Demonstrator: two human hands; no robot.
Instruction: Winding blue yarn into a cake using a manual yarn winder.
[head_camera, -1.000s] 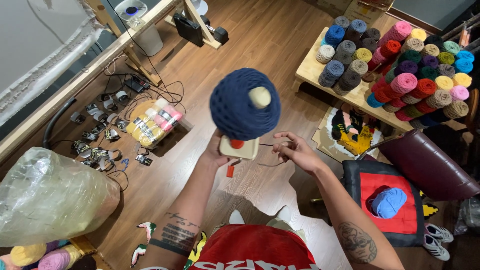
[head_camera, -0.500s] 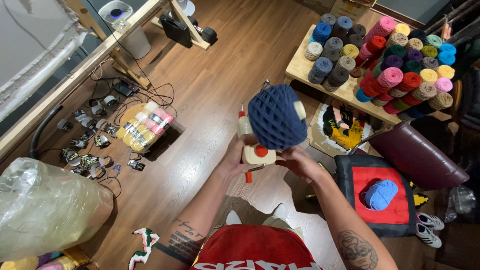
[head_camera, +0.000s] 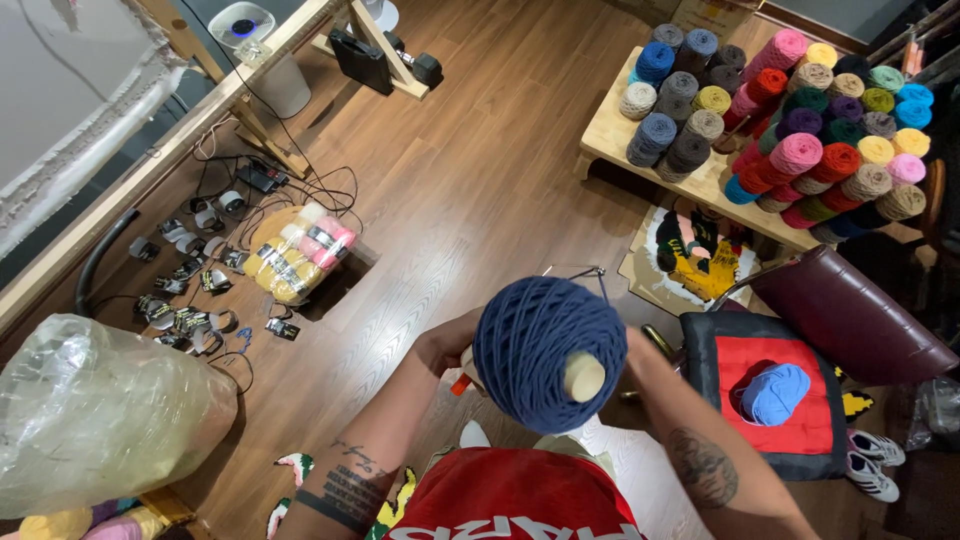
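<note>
A large navy blue yarn ball (head_camera: 535, 350) sits wound on a cream spindle (head_camera: 584, 377), close under the camera. My left hand (head_camera: 447, 347) is closed on the winder's cream and orange base (head_camera: 462, 380) at the ball's left side. My tattooed right forearm (head_camera: 690, 440) reaches in from the right, and the ball hides my right hand. A thin metal wire arm (head_camera: 585, 271) sticks up behind the ball.
A low wooden table (head_camera: 610, 135) stacked with several coloured yarn cones stands at the back right. A red and black cushion (head_camera: 800, 440) holds a light blue yarn ball (head_camera: 775, 392). A clear plastic bag (head_camera: 100, 410), packed yarn (head_camera: 295, 255) and cables lie on the floor to the left.
The navy yarn ball has come down and toward the camera, turning so the spindle end faces me. It now covers my right hand, which showed beside the base before.
</note>
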